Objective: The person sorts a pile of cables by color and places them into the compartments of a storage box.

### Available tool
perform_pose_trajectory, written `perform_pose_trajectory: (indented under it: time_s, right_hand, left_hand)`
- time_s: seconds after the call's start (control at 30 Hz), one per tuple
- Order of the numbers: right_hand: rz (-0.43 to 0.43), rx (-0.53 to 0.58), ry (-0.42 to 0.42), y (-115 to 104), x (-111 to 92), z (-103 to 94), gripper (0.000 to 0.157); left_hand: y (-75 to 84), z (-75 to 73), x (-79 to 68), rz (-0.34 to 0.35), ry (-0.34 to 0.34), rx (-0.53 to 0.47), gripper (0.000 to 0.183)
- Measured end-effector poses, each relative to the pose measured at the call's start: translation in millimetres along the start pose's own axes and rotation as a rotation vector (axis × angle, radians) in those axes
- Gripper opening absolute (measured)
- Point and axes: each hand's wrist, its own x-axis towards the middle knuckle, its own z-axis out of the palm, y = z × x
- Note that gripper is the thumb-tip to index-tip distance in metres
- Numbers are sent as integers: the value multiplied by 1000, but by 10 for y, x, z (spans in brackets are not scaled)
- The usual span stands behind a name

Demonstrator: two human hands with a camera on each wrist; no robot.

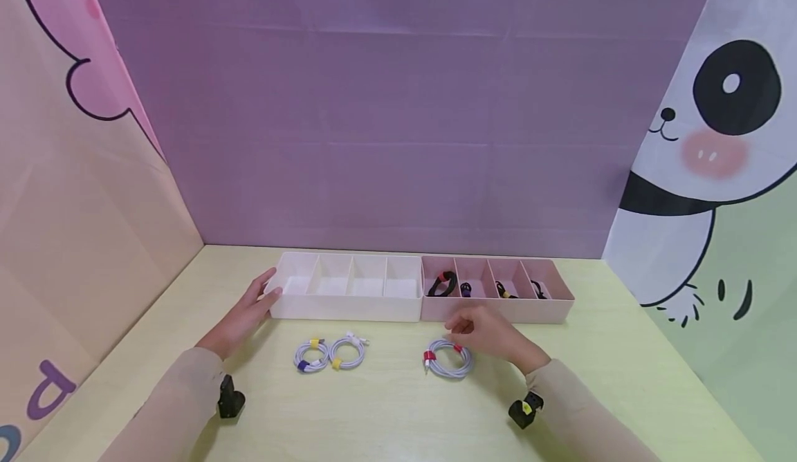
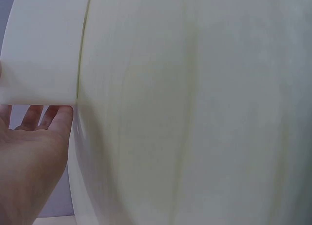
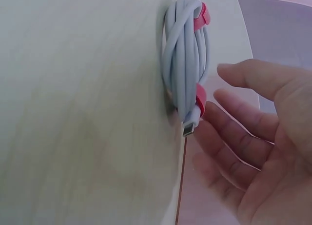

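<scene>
Basically, left hand [image 1: 245, 308] had fingers laid against the left end of the white box [image 1: 346, 308]; light pressure looked enough. Yellow-and-blue-strapped coil [image 1: 313, 368] and yellow-strapped coil [image 1: 337, 363] sat side by side on the table [image 1: 386, 413]. Further right, red-strapped coil [image 1: 448, 373] lay flat before the pink box [image 1: 529, 311], one connector [image 3: 189, 130] poking out. Right hand [image 1: 488, 334] was at its right edge, thumb and fingers apart; contact unclear. Sound pick seemed to need a low pinch across the whole bundle, near a red strap [image 3: 201, 98], connector kept clear.
</scene>
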Motion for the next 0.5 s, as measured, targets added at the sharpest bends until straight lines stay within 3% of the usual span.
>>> perform_pose_trajectory:
  time_s: [0.27,0.5]
  right_hand:
    - [22,25,-113,6,-57,22,19]
    - [28,9,-130,7,-70,37,20]
  left_hand:
    - [7,-2,2,4,-1,18,77]
    - [9,-1,-7,-7,-1,20,76]
